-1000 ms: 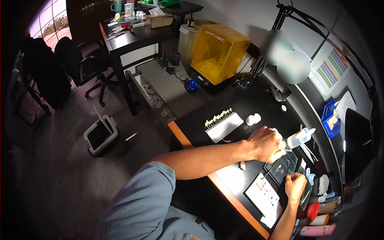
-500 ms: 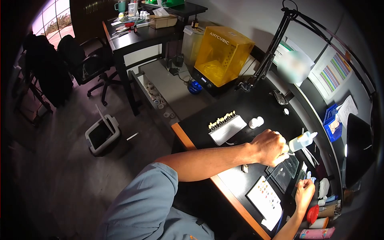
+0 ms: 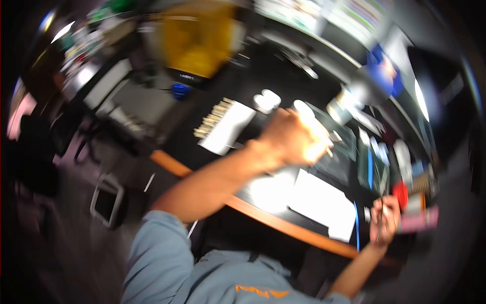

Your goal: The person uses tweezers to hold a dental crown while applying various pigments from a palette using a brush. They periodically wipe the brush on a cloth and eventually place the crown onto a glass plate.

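Observation:
Bright light and motion blur cover my left hand, closed above the black desk near a white tooth shade holder. A small thin tip shows at its fingers, but the held item is unclear. A translucent bottle is beyond this hand, apart from it. At the right, my right hand is closed around a thin dark tool, held roughly upright near a red lid. Between the hands lies a white sheet, its details washed out.
White round containers stand behind my left forearm. A dark flat tray and a blue stick lie on the desk. A yellow-covered machine is at the back left. The orange desk edge runs before my body.
The camera has turned, so the desk appears shifted left and blurred. My left hand is now farther from the bottle. My right hand is closer to my body, with the thin tool now visible.

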A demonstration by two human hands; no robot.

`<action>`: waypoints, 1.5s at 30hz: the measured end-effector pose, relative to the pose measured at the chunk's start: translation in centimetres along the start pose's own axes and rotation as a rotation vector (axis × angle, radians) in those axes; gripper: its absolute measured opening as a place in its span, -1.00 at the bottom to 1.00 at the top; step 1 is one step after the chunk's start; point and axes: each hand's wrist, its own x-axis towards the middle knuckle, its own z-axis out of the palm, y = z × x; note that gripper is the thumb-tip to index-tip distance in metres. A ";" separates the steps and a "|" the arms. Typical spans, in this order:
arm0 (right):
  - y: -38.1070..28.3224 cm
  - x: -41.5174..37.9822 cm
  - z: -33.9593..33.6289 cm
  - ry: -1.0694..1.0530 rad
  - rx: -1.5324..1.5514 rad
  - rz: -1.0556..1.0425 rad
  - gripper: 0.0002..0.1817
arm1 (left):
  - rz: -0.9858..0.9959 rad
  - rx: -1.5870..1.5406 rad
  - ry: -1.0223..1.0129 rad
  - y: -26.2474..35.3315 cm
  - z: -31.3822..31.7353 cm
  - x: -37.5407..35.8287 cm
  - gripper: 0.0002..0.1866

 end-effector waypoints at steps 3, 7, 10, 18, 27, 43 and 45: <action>2.0 -3.5 1.6 0.144 0.173 -0.125 -0.60 | -0.020 -0.055 -0.104 0.5 -0.6 0.4 -0.90; 3.0 -6.4 5.6 0.310 -0.062 -0.267 -0.75 | -0.075 -0.053 -0.133 1.6 -1.0 0.8 -0.86; 3.1 -7.1 7.2 0.433 -0.205 -0.322 -0.86 | -0.064 -0.059 -0.161 2.0 -1.5 0.9 -0.87; 3.3 -6.6 9.2 0.390 -0.372 -0.240 -0.87 | -0.069 -0.066 -0.202 2.6 -1.1 0.8 -0.87; 3.6 -6.5 9.3 0.358 -0.486 -0.158 -0.84 | -0.050 -0.097 -0.193 2.5 -1.0 0.6 -0.87; 3.0 -10.0 7.3 0.422 -0.605 -0.224 -0.90 | -0.055 -0.094 -0.209 2.3 -1.2 0.7 -0.86; 2.9 -10.2 7.1 0.386 -0.657 -0.233 -0.91 | -0.039 -0.098 -0.207 2.2 -1.1 0.7 -0.85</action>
